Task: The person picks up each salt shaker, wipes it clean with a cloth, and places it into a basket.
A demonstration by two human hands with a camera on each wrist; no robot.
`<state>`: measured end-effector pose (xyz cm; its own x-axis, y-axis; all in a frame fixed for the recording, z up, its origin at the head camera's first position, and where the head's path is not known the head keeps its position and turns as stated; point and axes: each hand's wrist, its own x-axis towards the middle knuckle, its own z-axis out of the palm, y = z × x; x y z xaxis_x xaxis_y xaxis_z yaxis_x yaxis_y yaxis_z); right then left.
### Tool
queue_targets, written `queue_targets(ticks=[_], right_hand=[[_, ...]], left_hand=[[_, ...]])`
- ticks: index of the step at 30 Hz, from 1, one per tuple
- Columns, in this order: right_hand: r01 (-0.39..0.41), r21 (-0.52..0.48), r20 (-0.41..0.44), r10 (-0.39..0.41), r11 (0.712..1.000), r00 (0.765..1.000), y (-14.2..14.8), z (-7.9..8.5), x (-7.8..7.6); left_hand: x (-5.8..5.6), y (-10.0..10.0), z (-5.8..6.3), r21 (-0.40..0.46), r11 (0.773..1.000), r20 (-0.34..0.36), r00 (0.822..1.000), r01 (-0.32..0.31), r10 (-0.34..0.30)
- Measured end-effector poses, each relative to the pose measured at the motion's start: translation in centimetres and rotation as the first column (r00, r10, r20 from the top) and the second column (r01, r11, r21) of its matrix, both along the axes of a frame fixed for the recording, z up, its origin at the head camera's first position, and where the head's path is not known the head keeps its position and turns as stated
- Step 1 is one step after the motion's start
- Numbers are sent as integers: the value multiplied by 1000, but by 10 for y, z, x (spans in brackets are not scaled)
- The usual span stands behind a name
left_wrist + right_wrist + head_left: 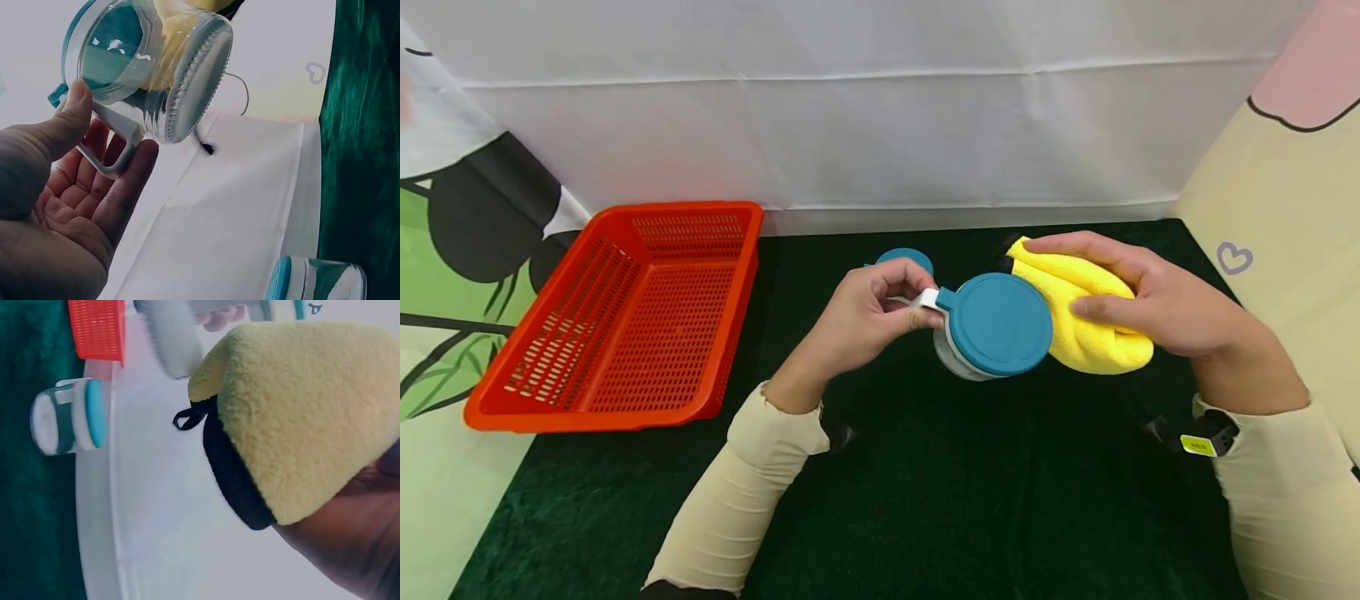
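Note:
My left hand (868,312) grips the white handle (128,128) of a clear glass jar (165,69) with a teal lid (1000,325). Held above the table, the jar shows its ribbed base tilted in the left wrist view. A yellow cloth (1075,354) with a black edge and a small black loop (185,419) is in the grip of my right hand (1176,304). It sits right beside the jar; whether they touch I cannot tell. Behind my left hand stands a second teal-lidded jar (910,256), mostly hidden in the head view but plainer in the right wrist view.
An orange-red perforated basket (730,367) stands at the left on the dark green tablecloth (955,500). White sheeting (880,150) hangs along the back, and printed sheets flank both sides.

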<state>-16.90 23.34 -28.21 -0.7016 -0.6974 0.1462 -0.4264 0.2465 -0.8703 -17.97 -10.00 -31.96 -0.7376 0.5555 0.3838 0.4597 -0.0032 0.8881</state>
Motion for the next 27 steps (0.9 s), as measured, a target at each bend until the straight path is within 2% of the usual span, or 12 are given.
queue_targets(ticks=[2,5,8,11,14,17,21,24,27], right_hand=[[-18,15,-46,18,1000,999,-1,6,-2],[-103,35,-55,104,994,993,-6,9,-11],[-222,21,25,222,975,975,-10,3,-24],[-301,10,93,299,954,950,-10,-11,-33],[-317,35,104,312,948,944,-7,-18,-35],[-274,73,62,270,959,961,-4,-12,-29],[-138,88,0,138,987,990,-3,3,-13],[-24,39,-22,25,999,999,-5,7,0],[78,-51,10,-78,996,997,-9,6,11]], left_hand=[[1,3,-1,2,999,-16,999,41,-41],[5,8,-1,5,994,-26,994,106,-106],[9,12,2,3,989,-22,989,146,-146],[12,14,4,0,987,-12,987,161,-161],[12,14,5,-8,987,1,987,160,-160],[10,12,3,-20,990,11,990,143,-143],[7,8,2,-25,996,5,997,82,-82],[5,4,2,-1,1000,1,1000,6,-6],[3,2,2,34,997,-1,997,-75,75]])
